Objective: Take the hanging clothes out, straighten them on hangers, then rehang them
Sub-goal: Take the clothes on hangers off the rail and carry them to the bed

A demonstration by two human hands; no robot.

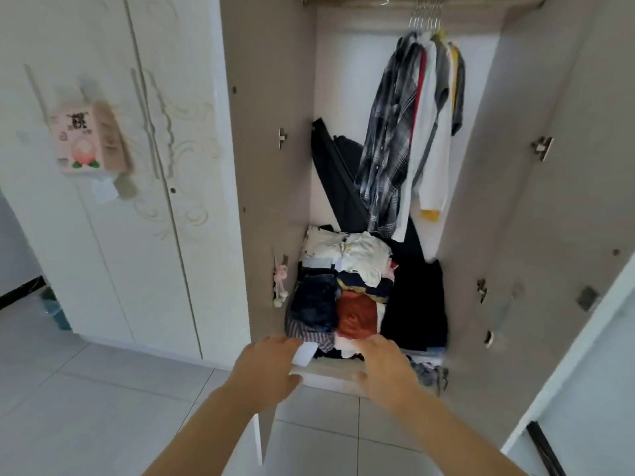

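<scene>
Take-out step judged not yet begun: hanging clothes (412, 132) are seen high above the folded pile (343, 293), left hand (271, 365) and right hand (385, 365) are held spread, empty, at its front edge; an upward reach to the hangers (424, 18) is called for.

Hands: two, left hand (266, 367) and right hand (386, 367). Hanging garments (412, 132): at least four, bunched high above the fingers (287, 341); exact count not determinable. Folded pile (343, 286): one, just beyond the fingers. Tissue box (89, 139): one, far to their left.
</scene>
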